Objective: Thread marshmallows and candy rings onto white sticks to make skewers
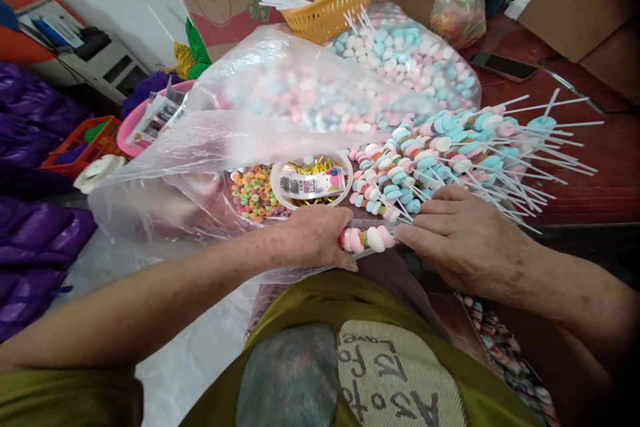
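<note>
A short marshmallow skewer (pixel 367 239), pink and white with orange and green pieces, lies level between my hands, close to my body. Clear plastic seems to surround it. My left hand (pixel 323 235) is closed around its left end, hiding that tip. At the other end, my right hand (pixel 450 233) pinches with thumb and fingers; the stick there is covered. Just beyond is a pile of finished marshmallow skewers (pixel 445 153) with white sticks pointing right. A round white tub (pixel 347 190) holds printed labels (pixel 313 183) and gold twist ties (pixel 320 165).
Colourful cereal rings (pixel 253 190) lie left of the tub. Behind, a large clear bag of marshmallows (pixel 400 60) sits below a yellow basket (pixel 325 20) of white sticks. A phone (pixel 504 67) rests at the back right. A box of skewers (pixel 505 347) stands low right.
</note>
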`<state>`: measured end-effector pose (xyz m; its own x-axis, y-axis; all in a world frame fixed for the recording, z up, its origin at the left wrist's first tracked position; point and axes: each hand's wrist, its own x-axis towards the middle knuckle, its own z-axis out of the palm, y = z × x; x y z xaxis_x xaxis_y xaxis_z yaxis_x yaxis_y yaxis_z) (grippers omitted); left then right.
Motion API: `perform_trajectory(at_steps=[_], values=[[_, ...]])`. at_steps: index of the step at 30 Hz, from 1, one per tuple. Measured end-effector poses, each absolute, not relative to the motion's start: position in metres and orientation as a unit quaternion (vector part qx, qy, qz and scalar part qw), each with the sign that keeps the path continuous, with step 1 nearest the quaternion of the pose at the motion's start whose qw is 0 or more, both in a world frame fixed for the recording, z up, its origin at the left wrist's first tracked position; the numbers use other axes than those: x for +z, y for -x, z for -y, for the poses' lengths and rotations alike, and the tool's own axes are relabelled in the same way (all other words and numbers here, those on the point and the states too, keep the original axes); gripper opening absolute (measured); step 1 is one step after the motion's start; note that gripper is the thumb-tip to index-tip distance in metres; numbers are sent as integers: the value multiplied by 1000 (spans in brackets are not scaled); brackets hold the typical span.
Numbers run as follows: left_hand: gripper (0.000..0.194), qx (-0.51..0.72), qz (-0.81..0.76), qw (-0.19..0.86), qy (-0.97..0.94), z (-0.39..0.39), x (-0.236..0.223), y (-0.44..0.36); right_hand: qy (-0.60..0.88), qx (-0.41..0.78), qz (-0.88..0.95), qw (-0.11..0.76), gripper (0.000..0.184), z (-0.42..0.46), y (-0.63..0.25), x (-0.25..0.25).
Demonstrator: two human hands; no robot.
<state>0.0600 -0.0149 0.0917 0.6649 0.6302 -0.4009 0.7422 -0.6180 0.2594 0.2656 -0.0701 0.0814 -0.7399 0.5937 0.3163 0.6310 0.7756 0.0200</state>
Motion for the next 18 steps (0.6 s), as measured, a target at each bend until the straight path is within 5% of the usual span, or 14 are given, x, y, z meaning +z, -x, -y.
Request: perform_trajectory(at_steps=[4,8,14,16,18], values=[[61,-99,-414,191,-884,21,92,-62,384,1,912,146,20,64,-254,62],[92,-34,-295,297,-908,2,113,-36,354,80,896,255,19,60,-258,50],[17,-186,-259,492,-810,-12,119,-10,310,-43,922,227,15,60,-260,75],[12,-163,-313,429,-831,-4,112,-12,323,-67,923,200,18,59,-260,80],[9,-104,-383,253,-882,5,106,-15,356,-38,913,194,19,59,-262,82]])
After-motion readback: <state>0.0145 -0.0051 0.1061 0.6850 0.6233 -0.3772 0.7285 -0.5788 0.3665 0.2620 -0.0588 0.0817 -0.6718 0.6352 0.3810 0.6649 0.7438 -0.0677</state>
